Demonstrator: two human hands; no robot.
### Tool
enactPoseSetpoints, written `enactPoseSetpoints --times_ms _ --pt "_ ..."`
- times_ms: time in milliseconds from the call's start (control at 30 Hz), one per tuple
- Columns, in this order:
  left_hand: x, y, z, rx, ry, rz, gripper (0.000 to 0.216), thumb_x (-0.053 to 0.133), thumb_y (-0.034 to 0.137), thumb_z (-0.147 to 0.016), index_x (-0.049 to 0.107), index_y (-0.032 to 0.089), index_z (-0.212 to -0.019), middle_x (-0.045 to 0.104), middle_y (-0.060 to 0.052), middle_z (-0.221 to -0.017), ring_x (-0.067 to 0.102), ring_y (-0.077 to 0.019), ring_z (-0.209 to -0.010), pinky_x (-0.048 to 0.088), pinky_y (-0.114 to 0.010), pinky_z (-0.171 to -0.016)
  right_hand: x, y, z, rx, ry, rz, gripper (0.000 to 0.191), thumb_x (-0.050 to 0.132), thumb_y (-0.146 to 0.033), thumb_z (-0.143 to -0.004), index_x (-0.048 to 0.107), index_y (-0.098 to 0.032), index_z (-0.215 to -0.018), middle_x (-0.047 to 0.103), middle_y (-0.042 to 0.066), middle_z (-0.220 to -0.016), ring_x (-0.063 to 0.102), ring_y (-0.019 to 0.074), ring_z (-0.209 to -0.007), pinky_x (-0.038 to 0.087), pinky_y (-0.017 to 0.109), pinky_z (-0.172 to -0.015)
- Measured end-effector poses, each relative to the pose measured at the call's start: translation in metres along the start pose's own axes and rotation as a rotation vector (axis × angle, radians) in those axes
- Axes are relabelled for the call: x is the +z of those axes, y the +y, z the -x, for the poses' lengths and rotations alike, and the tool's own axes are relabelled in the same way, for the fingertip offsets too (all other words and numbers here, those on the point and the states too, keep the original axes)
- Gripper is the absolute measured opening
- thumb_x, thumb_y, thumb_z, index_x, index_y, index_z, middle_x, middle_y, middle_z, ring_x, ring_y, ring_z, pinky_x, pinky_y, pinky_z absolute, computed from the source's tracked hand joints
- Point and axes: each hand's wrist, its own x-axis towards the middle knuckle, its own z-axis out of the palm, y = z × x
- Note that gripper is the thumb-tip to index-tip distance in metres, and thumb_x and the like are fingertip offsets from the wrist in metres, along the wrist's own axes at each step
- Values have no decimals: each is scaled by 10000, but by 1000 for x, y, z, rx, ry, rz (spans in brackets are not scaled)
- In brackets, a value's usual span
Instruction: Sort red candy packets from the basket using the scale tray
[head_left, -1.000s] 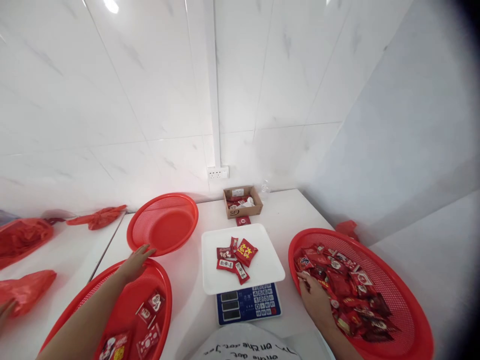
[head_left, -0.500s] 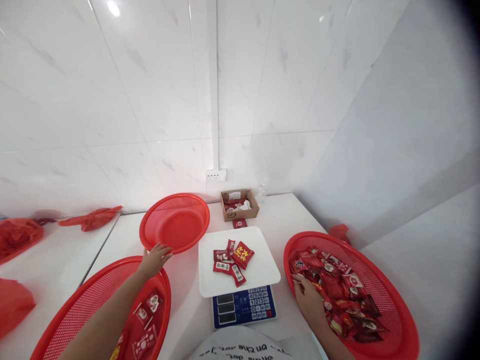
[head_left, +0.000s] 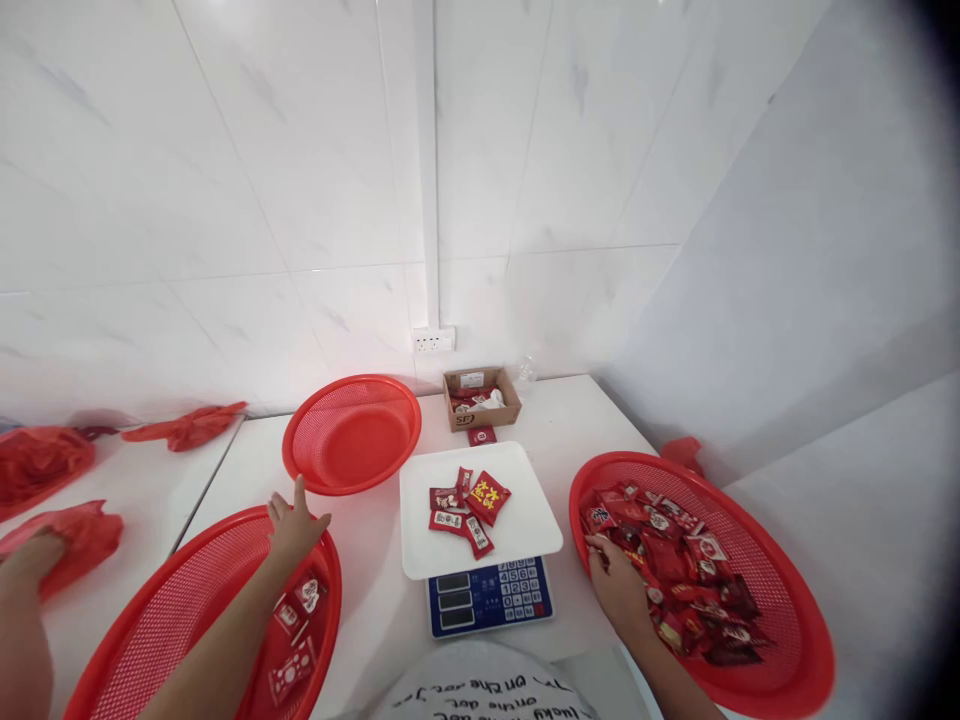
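Our right hand (head_left: 619,590) lies palm down in the heap of red candy packets (head_left: 675,570). Its fingertips are buried among the packets at the heap's near-left edge, so we cannot tell whether they have closed on one. The heap fills the big red mesh basket (head_left: 795,620), running from those fingertips out to the right.

We judge the step to be picking packets out of this heap. Lifting one would call for the fingers to pinch a single packet free of its neighbours.

Just left of these fingers stands the scale, its white pan (head_left: 525,520) carrying a small cluster of packets (head_left: 471,500). Its blue keypad (head_left: 517,590) faces us.

Our left hand (head_left: 296,525) rests on the far rim of a second red basket (head_left: 172,620), fingers spread apart and holding nothing. A few flat packets (head_left: 300,600) lie just below the palm.

Beyond the left fingertips sits a smaller red basket (head_left: 352,440) with nothing in it. Further back, by the wall, is a cardboard box (head_left: 487,417) with a few packets inside.

Far to the left, another person's hand (head_left: 30,555) presses on a red plastic bag (head_left: 86,530).
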Motion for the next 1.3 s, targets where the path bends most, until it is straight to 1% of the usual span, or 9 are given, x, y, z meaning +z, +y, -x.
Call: enactPoseSetpoints --times_ms 200,333,433,500,667,800,1000,1167,1300 --pt "-6 -25 -6 177 -62 6 744 469 124 -736 161 178 -1412 184 -201 -1449 149 -338 -1349 324 -480 -992 -1 2 -1 34 -31 -28 349 368 -387 -708 612 -184 -853 666 110 -961 603 237 -918 450 386 -848" --pt "-12 -20 1 237 4 -131 652 436 94 -745 276 157 -1374 227 -200 -1441 201 -345 -1333 263 -559 -1006 -2 1 0 50 -55 -45 361 359 -387 -725 609 -177 -878 659 117 -982 597 234 -936 443 389 -861" --pt "-6 6 19 333 149 -125 531 400 162 -810 342 118 -1335 282 -200 -1421 165 -339 -1344 207 -570 -1032 -3 0 0 27 -66 -60 372 352 -372 -747 600 -151 -916 645 138 -1004 584 235 -949 439 398 -865" --pt "8 33 37 487 150 -20 466 389 229 -841 400 127 -1297 355 -176 -1391 215 -298 -1336 248 -502 -1050 -3 -1 0 -19 -49 -58 369 346 -347 -769 590 -138 -950 633 145 -1012 572 235 -952 442 405 -856" --pt "56 111 86 763 -141 92 477 433 207 -815 423 193 -1292 399 -100 -1384 310 -245 -1301 303 -437 -1049 -8 -17 7 -302 2 56 329 379 -296 -816 580 -148 -1032 590 138 -1073 506 241 -1039 394 439 -914" --pt "70 150 98 748 -235 36 614 502 97 -709 407 168 -1312 332 -135 -1420 219 -295 -1335 265 -503 -1047 -5 -49 17 -501 -209 129 283 392 -256 -848 598 -203 -1036 593 91 -1087 499 224 -1047 374 429 -932" --pt "64 163 104 842 -142 56 231 506 163 -801 635 226 -981 407 -76 -1358 279 -275 -1302 289 -482 -1035 18 -107 17 -590 -583 156 353 417 -250 -843 546 -233 -1171 529 80 -1221 465 213 -1112 371 372 -946" --pt "60 159 123 671 -128 240 195 467 236 -843 635 208 -937 603 -73 -1012 528 -210 -1014 425 -380 -891 38 -125 10 -659 -676 258 431 509 -339 -803 492 -251 -1225 463 86 -1296 442 257 -1123 381 391 -915" --pt "51 155 129 247 -306 565 199 497 349 -813 614 188 -809 617 -22 -731 570 -159 -704 461 -302 -679 49 -123 10 -668 -666 248 399 536 -251 -775 531 -230 -1173 501 89 -1231 456 261 -1075 396 376 -892"
